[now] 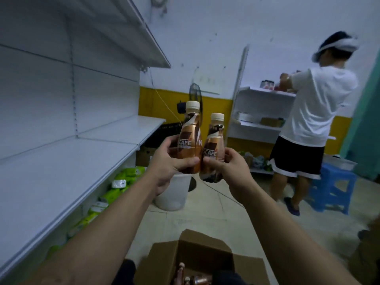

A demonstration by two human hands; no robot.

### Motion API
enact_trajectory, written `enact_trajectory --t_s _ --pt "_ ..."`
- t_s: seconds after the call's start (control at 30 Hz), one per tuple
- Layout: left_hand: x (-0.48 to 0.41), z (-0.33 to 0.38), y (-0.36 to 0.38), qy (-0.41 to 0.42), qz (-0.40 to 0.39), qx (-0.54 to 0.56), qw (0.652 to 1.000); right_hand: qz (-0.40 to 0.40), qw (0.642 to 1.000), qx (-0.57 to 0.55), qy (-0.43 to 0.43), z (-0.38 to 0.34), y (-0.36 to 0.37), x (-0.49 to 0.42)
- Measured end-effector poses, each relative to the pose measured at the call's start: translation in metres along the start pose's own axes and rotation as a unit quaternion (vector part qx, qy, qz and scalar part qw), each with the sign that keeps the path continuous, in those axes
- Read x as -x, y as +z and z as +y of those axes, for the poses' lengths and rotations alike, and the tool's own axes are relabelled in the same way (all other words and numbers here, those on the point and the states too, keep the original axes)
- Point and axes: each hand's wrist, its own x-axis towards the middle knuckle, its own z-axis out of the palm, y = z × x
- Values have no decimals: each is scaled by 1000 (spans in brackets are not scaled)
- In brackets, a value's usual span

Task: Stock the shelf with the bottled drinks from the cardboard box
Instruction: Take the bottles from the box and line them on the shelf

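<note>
I hold two brown coffee bottles with cream caps up at chest height, side by side and upright. My left hand [169, 163] grips the left bottle [190, 130] around its lower body. My right hand [228, 167] grips the right bottle [213, 138], which sits slightly lower and touches the first. The white shelf [67, 161] stretches along my left with a bare board. Below my arms the open cardboard box [197, 258] stands on the floor, with several more bottles [191, 278] showing inside.
A white bucket [174, 192] stands on the floor beyond my hands. Green packets [115, 188] lie under the shelf. A person in a white shirt [308, 124] works at another shelf unit [259, 112] on the right, beside a blue stool [333, 190].
</note>
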Motion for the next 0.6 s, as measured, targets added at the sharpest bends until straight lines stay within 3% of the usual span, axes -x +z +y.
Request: enact_trajectory --t_s 0.23,0.6 --pt "-1 44 -39 51 81 -154 983 -82 989 -114 -37 -7 47 -30" --pt "15 93 -135 9 217 -386 896 -212 960 -167 -74 -5 178 -82"
